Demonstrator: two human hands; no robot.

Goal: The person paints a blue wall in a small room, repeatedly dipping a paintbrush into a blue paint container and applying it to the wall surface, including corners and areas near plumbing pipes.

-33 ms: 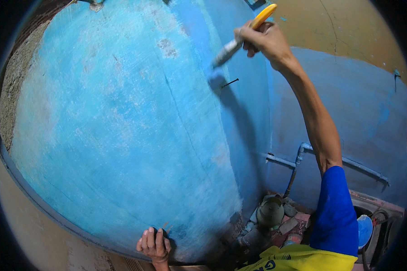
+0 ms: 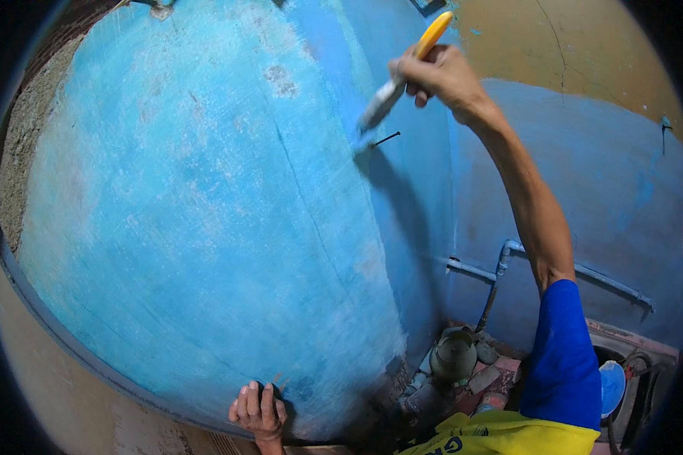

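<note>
A paintbrush (image 2: 383,98) with a yellow handle is gripped in my right hand (image 2: 442,80), arm stretched up. Its bristles touch the blue painted wall (image 2: 205,205) along a strip of deeper blue, just left of a nail (image 2: 387,139) that sticks out. Low against the same wall, my left hand (image 2: 258,412) has its fingers curled close together; whatever lies under them is hidden.
Light-blue pipes (image 2: 611,282) run along the right wall. Below, a round pot-like container (image 2: 454,356) stands among rubble in the corner. A blue bucket (image 2: 612,388) sits at the lower right, beside dark hoses. A crack marks the ochre upper wall (image 2: 584,45).
My right hand has shifted slightly left and down, bringing the brush tip lower, close to the nail. The left hand stays in place.
</note>
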